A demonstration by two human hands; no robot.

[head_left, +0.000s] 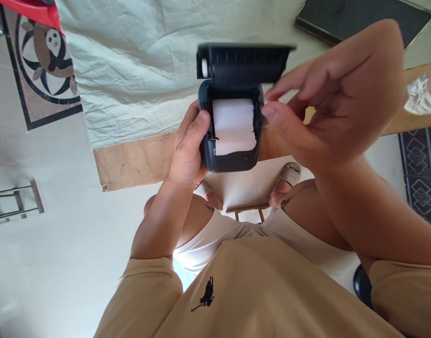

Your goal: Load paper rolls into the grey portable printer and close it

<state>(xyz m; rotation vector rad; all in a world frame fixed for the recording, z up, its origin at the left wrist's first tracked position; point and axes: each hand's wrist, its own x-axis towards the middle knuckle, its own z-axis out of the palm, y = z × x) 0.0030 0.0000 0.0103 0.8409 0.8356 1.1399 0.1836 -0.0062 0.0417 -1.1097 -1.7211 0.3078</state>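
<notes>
A small dark portable printer [231, 163] is held upright over the table's front edge, its black lid [249, 63] swung open at the top. Inside lies a roll of white paper [234, 124] with a ragged lower end. My left hand [190, 145] grips the printer's left side, thumb on the rim. At the right side of the printer is my right hand [335, 98], thumb and fingertips bent close to the casing's upper right edge, slightly blurred; whether they pinch anything is too unclear to tell.
A pale green cloth [138, 70] covers the wooden table [131, 162]. A dark phone-like device [359, 21] lies at the back right, and clear crumpled plastic [425, 91] sits at the right edge. Something red [39, 11] shows at the upper left.
</notes>
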